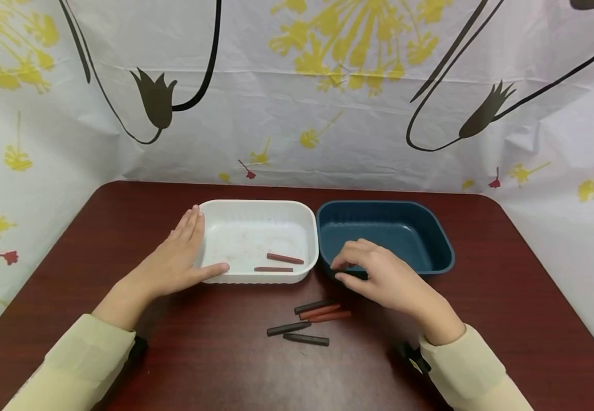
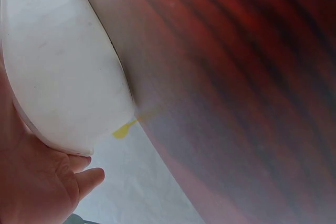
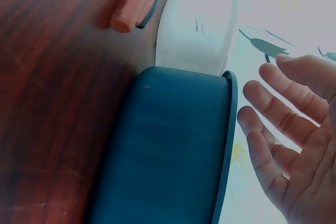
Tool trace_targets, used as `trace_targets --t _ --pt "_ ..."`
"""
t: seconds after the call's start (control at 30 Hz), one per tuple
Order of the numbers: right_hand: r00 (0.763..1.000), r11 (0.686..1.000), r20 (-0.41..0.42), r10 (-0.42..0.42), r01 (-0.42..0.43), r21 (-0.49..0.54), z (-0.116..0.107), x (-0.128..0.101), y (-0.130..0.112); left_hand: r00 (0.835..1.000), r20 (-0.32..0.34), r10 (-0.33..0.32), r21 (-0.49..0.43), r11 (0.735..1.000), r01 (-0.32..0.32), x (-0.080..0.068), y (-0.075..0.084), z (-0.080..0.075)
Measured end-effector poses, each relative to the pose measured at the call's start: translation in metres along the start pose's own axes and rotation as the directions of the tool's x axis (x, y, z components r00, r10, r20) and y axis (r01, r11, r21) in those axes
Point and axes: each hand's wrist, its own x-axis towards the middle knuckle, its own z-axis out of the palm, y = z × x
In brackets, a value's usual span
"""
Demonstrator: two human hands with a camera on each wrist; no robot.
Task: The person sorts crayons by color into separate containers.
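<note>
My left hand [image 1: 178, 257] lies with straight fingers along the left side of the white tray [image 1: 255, 276], its thumb at the front rim. Inside that tray are two reddish-brown crayons [image 1: 285, 258]. Above the front left corner of the dark blue tray [image 1: 445, 257], my right hand [image 1: 384, 277] hovers with loosely bent fingers. In the right wrist view nothing sits between those fingers [image 3: 281, 114], which are beside the blue rim. Black crayons [image 1: 306, 339] and red crayons [image 1: 330, 316] lie loosely grouped on the table in front of the trays.
Both trays stand side by side near the back of the dark red-brown table [image 1: 199, 354]. A white sheet [image 1: 276, 103] with yellow and dark flower prints hangs behind it and along the sides. Small specks dot the white tray's floor.
</note>
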Motion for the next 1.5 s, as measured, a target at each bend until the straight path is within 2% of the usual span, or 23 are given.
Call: trace_targets --t 0.37,0.73,1.03,1.5 --pt "0.996 0.997 -0.046 -0.075 0.075 -0.002 0.004 -0.021 0.006 1.0 -0.001 -0.007 0.001 1.0 0.007 0.001 0.0 -0.002" --pt "0.994 0.999 0.105 -0.031 0.034 -0.023 0.019 -0.03 -0.003 1.0 0.01 -0.011 -0.003 1.0 0.011 -0.001 0.0 0.0" --pt "0.971 1.0 0.238 0.021 -0.02 -0.006 0.026 -0.028 -0.005 1.0 0.012 -0.011 -0.016 1.0 0.011 -0.001 0.0 0.0" --pt "0.951 1.0 0.308 0.02 -0.014 -0.022 0.031 -0.017 0.001 1.0 0.007 -0.01 -0.02 1.0 0.01 -0.001 0.0 0.0"
